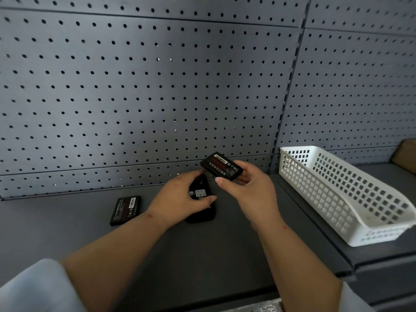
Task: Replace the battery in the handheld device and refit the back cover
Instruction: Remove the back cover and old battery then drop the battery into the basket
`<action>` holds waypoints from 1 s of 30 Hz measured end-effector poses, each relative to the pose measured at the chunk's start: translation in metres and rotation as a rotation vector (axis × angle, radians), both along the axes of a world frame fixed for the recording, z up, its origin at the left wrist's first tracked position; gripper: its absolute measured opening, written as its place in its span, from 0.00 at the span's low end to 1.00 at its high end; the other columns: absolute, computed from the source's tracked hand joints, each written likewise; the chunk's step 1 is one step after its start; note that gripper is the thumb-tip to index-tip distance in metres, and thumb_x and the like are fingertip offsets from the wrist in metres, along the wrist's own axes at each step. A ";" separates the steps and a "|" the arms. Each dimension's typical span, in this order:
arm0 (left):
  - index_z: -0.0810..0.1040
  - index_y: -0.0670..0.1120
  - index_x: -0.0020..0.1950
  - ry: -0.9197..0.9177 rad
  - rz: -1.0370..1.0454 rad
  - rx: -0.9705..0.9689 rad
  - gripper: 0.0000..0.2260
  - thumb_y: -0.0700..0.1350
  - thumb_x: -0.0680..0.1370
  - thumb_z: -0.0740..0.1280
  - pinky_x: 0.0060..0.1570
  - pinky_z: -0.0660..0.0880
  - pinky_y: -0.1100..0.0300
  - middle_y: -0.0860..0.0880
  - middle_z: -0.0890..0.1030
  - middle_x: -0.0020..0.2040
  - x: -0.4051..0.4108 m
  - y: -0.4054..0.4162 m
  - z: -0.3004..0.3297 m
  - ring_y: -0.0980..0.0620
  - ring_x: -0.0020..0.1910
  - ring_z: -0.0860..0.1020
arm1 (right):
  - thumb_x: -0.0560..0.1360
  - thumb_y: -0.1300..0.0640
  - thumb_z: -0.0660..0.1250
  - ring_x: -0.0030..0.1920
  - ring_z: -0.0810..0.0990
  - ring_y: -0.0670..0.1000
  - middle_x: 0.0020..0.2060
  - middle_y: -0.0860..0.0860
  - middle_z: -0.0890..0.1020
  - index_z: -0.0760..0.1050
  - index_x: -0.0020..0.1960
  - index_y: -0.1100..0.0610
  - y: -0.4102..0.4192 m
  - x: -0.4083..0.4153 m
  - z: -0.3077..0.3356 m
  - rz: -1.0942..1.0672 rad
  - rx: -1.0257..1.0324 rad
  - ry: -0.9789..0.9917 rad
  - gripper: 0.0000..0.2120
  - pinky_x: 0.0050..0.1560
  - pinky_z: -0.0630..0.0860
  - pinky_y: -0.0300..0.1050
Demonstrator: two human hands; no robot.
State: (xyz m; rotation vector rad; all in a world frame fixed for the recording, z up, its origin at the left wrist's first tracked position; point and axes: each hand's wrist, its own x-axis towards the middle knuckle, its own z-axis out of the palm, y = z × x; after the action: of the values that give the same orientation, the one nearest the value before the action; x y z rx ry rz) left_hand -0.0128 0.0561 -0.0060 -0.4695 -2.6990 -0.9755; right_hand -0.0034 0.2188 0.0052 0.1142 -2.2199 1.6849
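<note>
A black handheld device (201, 194) lies on the dark grey shelf (202, 248) with its back open, a small label showing in the bay. My left hand (180, 197) grips it from the left side. My right hand (249, 188) holds a black battery (221, 166) with a red label, raised just above and behind the device. A second black battery (126, 209) with a barcode sticker lies flat on the shelf to the left of the device. A dark piece (200, 216) lies under the device; I cannot tell if it is the back cover.
A white perforated plastic basket (337, 192) stands on the shelf to the right. A grey pegboard wall (146, 86) rises right behind the hands. A brown object (405, 154) sits at the far right edge. The shelf's front edge runs below my forearms.
</note>
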 end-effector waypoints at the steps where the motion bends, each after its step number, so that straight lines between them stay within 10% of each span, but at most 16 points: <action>1: 0.69 0.51 0.68 0.008 -0.005 0.008 0.32 0.59 0.67 0.70 0.65 0.68 0.58 0.52 0.75 0.65 -0.001 0.005 0.002 0.56 0.64 0.72 | 0.63 0.55 0.77 0.52 0.80 0.43 0.50 0.45 0.83 0.77 0.55 0.51 0.005 0.002 0.004 0.008 -0.015 0.013 0.21 0.57 0.76 0.42; 19: 0.67 0.50 0.69 0.028 -0.160 0.025 0.31 0.58 0.69 0.69 0.62 0.62 0.67 0.51 0.72 0.68 -0.020 0.114 0.023 0.56 0.67 0.69 | 0.62 0.60 0.77 0.46 0.83 0.41 0.39 0.42 0.85 0.78 0.43 0.44 0.127 0.020 0.042 -0.078 -0.131 0.110 0.15 0.55 0.77 0.40; 30: 0.67 0.50 0.69 0.018 -0.225 0.058 0.30 0.57 0.70 0.70 0.61 0.63 0.67 0.52 0.71 0.69 -0.030 0.158 0.023 0.57 0.66 0.69 | 0.63 0.59 0.77 0.50 0.83 0.49 0.47 0.50 0.85 0.77 0.56 0.54 0.196 0.017 0.040 -0.180 -0.186 -0.029 0.22 0.56 0.79 0.46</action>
State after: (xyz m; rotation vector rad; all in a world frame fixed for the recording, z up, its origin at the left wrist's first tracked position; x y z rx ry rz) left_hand -0.0429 0.2142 0.0166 -0.7797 -2.6351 -1.0978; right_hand 0.0133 0.4147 0.0451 -0.1525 -2.0142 1.7906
